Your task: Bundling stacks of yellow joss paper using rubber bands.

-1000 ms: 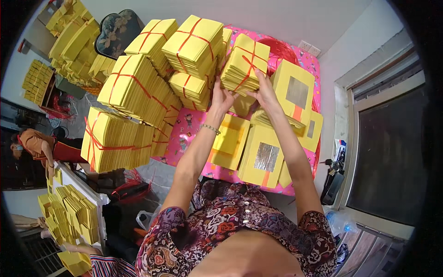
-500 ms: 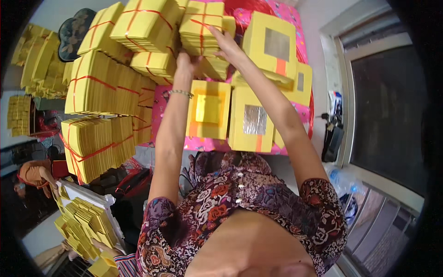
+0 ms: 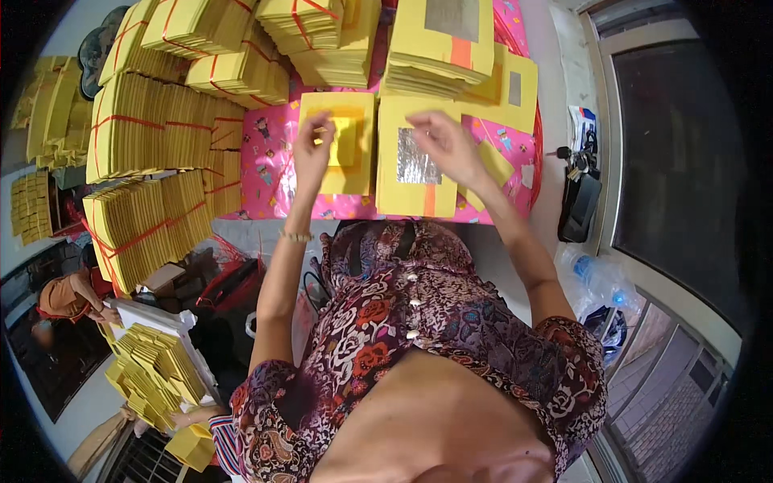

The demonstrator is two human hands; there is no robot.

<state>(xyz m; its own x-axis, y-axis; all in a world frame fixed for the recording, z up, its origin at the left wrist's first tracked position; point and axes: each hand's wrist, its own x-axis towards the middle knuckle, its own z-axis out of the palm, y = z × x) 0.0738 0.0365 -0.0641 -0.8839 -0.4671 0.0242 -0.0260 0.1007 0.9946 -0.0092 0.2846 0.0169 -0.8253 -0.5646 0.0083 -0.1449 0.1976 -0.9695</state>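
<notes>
My left hand (image 3: 314, 145) hovers over the left edge of a stack of yellow paper sheets (image 3: 358, 179) with a shiny gold square in the middle. Its fingers are loosely bent and apart, and nothing shows in them. My right hand (image 3: 448, 145) is open above the neighbouring stack of yellow paper (image 3: 403, 201), partly covering its silver foil square (image 3: 414, 165). An orange strip runs down from that square. Behind these stand a red-tied bundle of yellow paper (image 3: 299, 28) and a taller foil-topped stack (image 3: 407, 48).
Several tied yellow bundles (image 3: 129, 133) line the left of the pink patterned table cover (image 3: 262, 173). A phone (image 3: 578, 211) and keys (image 3: 564, 153) lie on the right ledge. At lower left, other people's hands are by a table of yellow paper pieces (image 3: 157, 366).
Both my hands have left the tied bundle at the back and drawn nearer to me, over the front stacks. The view has shifted, so the table sits higher in the picture.
</notes>
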